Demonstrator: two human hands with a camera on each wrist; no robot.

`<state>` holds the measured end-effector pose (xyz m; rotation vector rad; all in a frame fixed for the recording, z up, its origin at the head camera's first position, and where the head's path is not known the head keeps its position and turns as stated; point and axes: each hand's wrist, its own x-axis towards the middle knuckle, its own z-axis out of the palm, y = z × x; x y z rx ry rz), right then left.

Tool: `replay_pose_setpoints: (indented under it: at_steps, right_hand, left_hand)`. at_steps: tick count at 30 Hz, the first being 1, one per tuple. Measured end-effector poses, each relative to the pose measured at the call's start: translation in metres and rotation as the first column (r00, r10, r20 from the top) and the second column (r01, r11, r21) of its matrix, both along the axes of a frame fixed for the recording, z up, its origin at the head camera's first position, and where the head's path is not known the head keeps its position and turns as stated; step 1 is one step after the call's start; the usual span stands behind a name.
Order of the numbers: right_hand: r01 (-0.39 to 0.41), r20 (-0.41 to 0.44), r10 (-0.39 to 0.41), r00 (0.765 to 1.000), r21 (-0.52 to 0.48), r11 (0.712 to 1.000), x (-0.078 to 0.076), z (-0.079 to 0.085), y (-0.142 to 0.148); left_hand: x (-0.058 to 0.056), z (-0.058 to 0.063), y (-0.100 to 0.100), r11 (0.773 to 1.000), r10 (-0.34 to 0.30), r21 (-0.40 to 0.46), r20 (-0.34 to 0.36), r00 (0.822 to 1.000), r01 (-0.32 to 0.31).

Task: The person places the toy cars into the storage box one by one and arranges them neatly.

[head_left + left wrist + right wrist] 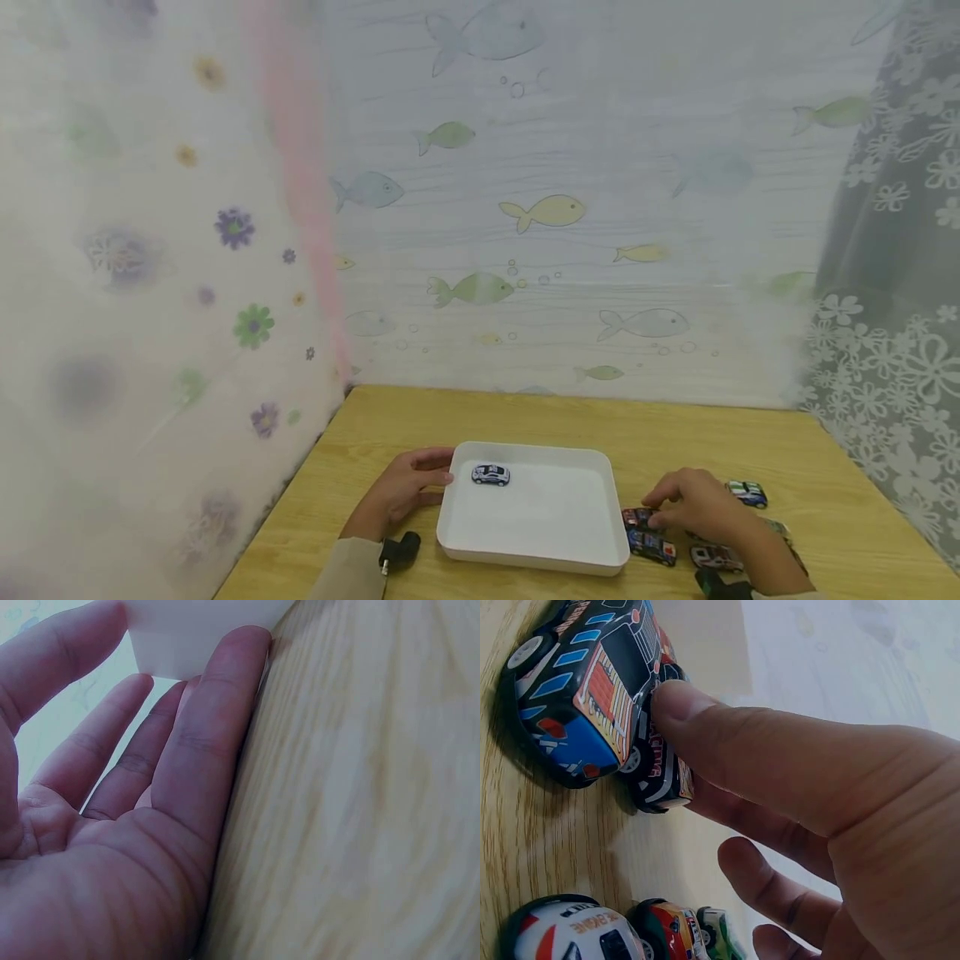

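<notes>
A white tray (pixel 540 521) lies on the table, holding one white-and-dark-blue toy car (pixel 491 475) near its far left corner. Against the tray's left wall rest the fairly straight fingers of my left hand (pixel 408 487); they also touch it in the left wrist view. Just right of the tray, my right hand (pixel 697 502) pinches a black-and-red toy car (pixel 658 776) between thumb and forefinger, the far side of the car being hidden. Beside that car stands a black-and-blue toy car (pixel 651 547), nearer to me, at the tray's right edge.
More toy cars stand around and under the right forearm: a white-and-red one (pixel 715 557), a green-and-white one (pixel 746 492) farther back, and others partly covered. Patterned curtains (pixel 555 292) hang behind and at both sides of the wooden table (pixel 420 412).
</notes>
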<state>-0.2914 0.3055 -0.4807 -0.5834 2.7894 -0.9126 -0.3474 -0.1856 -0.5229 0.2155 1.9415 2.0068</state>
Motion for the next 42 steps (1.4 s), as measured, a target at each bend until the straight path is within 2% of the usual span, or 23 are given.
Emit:
replay_pose_setpoints:
  at_steps: [4,10,18,27,37,42]
  right_hand:
    - [0.005,-0.004,-0.005,1.000,0.020,1.000,-0.001,-0.002,-0.001]
    - [-0.027,-0.013,0.028,1.000,0.024,0.999,-0.001,-0.003,-0.002]
    - [-0.041,-0.071,0.044,0.997,0.040,0.998,-0.001,-0.003,0.001]
    - [-0.033,-0.151,0.044,0.988,0.074,0.997,0.005,0.012,0.003]
    - [0.009,-0.154,0.003,0.988,0.078,0.997,0.006,0.028,0.001]
    - [0.004,-0.167,0.008,0.986,0.070,0.998,0.006,0.033,-0.004]
  left_hand:
    - [0.000,-0.001,-0.001,1.000,0.008,-0.007,0.004,1.000,-0.008]
    - [0.000,-0.002,-0.004,1.000,0.011,-0.015,0.015,1.000,-0.011]
    - [0.000,-0.002,-0.003,1.000,0.006,-0.003,0.012,1.000,-0.006]
    - [-0.001,-0.002,-0.001,1.000,0.011,-0.008,0.008,1.000,-0.011]
    - [0.000,0.000,0.000,1.000,0.004,-0.014,-0.001,1.000,-0.004]
    - [0.000,0.000,0.000,1.000,0.001,-0.014,-0.001,1.000,-0.001]
